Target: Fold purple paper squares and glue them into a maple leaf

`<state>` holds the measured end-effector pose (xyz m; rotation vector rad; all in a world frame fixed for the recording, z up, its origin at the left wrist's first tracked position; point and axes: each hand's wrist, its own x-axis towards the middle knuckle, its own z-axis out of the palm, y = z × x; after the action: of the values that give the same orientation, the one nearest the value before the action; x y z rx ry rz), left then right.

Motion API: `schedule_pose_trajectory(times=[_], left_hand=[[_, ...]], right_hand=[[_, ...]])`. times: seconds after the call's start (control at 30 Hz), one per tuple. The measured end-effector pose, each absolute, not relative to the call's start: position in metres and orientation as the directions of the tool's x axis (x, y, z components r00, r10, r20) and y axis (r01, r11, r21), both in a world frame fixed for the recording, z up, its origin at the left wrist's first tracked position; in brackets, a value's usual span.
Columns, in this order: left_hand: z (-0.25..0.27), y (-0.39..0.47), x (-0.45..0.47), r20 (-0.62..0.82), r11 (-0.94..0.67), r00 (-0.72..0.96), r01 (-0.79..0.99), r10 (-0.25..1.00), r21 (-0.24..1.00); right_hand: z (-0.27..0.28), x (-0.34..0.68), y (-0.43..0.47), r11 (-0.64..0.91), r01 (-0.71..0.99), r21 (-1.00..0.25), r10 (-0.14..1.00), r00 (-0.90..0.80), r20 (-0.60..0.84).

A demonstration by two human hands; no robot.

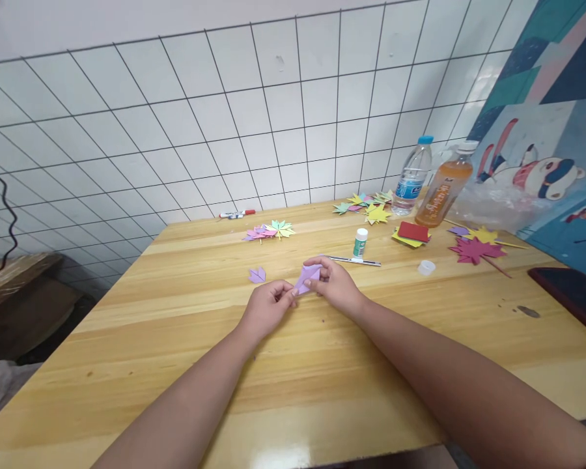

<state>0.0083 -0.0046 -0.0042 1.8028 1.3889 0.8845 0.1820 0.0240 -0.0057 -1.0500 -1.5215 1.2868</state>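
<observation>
A small sheet of purple paper point(308, 277), partly folded, is pinched between both hands just above the wooden table. My left hand point(269, 306) grips its lower left corner between thumb and finger. On the paper's right side, my right hand point(339, 286) holds it with the thumb in front and the fingers along the top edge. A purple folded paper piece point(257, 275) with pointed lobes lies to the left. Just beyond my right hand are a pen point(356, 261) and an upright glue stick point(360, 243) with a white cap.
Pink and green paper leaves point(271, 230) and a marker point(237, 213) lie toward the tiled wall. At the back right stand a water bottle point(411, 179) and an orange drink bottle point(444, 189). Near them are stacked paper squares point(413, 232), a dark red paper leaf point(476, 250) and a clear cap point(426, 268).
</observation>
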Motion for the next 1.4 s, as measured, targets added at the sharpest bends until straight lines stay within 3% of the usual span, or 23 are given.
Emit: schedule_pose_trajectory(times=[0.17,0.27,0.53,0.73,0.93,1.13,1.4], left_hand=[[-0.0039,-0.0075,0.0097,0.175,-0.245,0.189,0.468,0.966,0.849],[-0.0045,-0.0066,0.0090,0.180,-0.229,0.153,0.439,0.972,0.869],[-0.0035,-0.0008,0.0054,0.000,-0.019,0.088,0.224,0.996,0.974],[-0.0048,-0.0031,0.0078,0.005,-0.032,0.124,0.215,0.992,0.976],[0.0000,-0.0034,0.0095,-0.042,0.020,0.124,0.173,0.991,0.985],[0.0013,-0.0046,0.0061,-0.067,0.044,0.220,0.107,0.973,0.993],[-0.0021,-0.0018,0.0029,-0.088,0.071,0.218,0.083,0.972,0.994]], right_hand=[[-0.0070,0.1825,0.0177,0.322,0.223,-0.920,0.877,-0.435,0.202],[-0.0077,0.1809,0.0139,0.387,0.273,-0.881,0.863,-0.444,0.241],[-0.0066,0.1807,0.0219,0.053,0.139,-0.989,0.940,-0.340,0.002],[-0.0058,0.1808,0.0185,0.284,0.272,-0.919,0.933,-0.301,0.199],[-0.0095,0.1784,0.0186,0.196,0.230,-0.953,0.926,-0.362,0.104],[-0.0125,0.1796,0.0212,0.273,0.272,-0.923,0.926,-0.333,0.176],[-0.0120,0.1815,0.0211,0.100,0.069,-0.993,0.882,-0.468,0.056]])
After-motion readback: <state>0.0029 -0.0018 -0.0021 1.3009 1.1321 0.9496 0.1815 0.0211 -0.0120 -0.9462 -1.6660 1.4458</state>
